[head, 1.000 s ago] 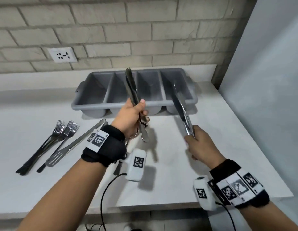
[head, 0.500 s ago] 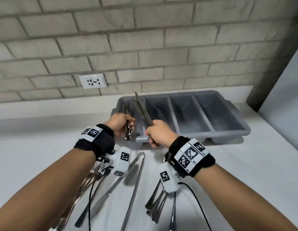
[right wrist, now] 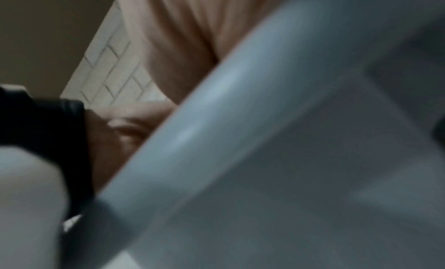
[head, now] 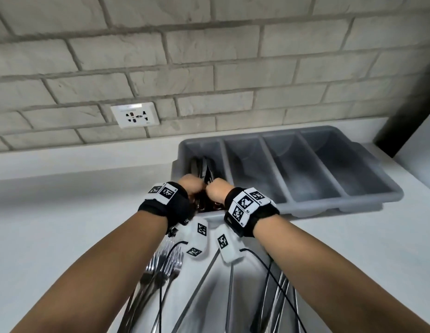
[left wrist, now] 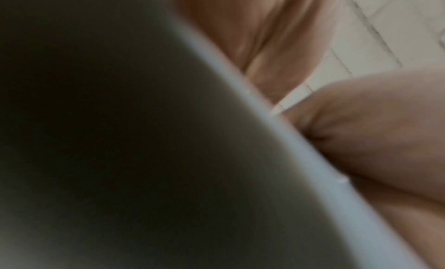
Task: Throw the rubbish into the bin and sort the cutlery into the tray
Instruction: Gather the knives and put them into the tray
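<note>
Grey four-slot tray on the white counter, far side just beside the brick wall, right end near the counter's right edge and a dark corner post. Three right slots bare grey plastic; open counter spreading wide to the left of the tray, below a wall socket.

Leftmost slot holding dark metal cutlery, lying lengthwise, near ends under the two hands. Left hand and right hand side by side, nearly touching, knuckles up over the near end of that slot, fingers curled down among the handles. Whether pinching the cutlery or just letting go: cannot tell, fingertips hidden behind the knuckles.

Near the body, between the forearms: forks on the left, tines toward the tray, a long pair of tongs in the middle, more long utensils on the right, partly hidden by the right forearm and the wrist cables.

Head view alone giving the layout. Wrist views blurred and pressed close: left one mostly the dark tray wall with its pale rim and palm skin above; right one the tray rim running diagonally, the left wristband beyond, brick behind. No cutlery visible in either.
</note>
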